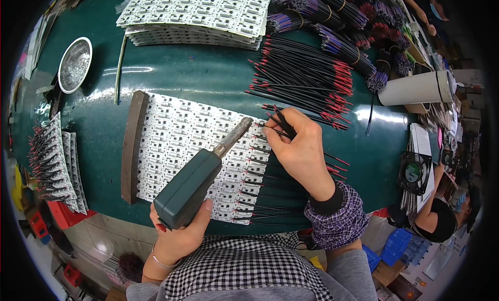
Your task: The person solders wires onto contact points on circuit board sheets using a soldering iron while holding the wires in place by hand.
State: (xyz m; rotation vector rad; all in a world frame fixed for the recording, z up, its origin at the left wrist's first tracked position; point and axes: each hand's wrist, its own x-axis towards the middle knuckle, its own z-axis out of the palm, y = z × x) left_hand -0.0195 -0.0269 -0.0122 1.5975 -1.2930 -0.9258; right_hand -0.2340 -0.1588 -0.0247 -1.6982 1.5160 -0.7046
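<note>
My left hand (179,236) is wrapped round a dark green soldering gun (189,184), its metal tip reaching the far right corner of a white circuit board panel (171,145). My right hand (301,153) pinches several black wires (283,122) at that same corner, one wire end lying close to the tip. Whether that end touches the board I cannot tell. Along the panel's right edge, a row of black wires (280,207) runs from the boards to the right, under my right wrist. A brown bar (133,145) lies along the panel's left edge.
Loose black wires with red ends (306,77) are spread beyond my right hand, with tied wire bundles (332,36) behind. Stacked board panels (197,15) stand at the back, a white-rimmed bowl (75,65) at left. Wired boards (60,166) hang over the left edge. A fan (415,172) and co-workers are at right.
</note>
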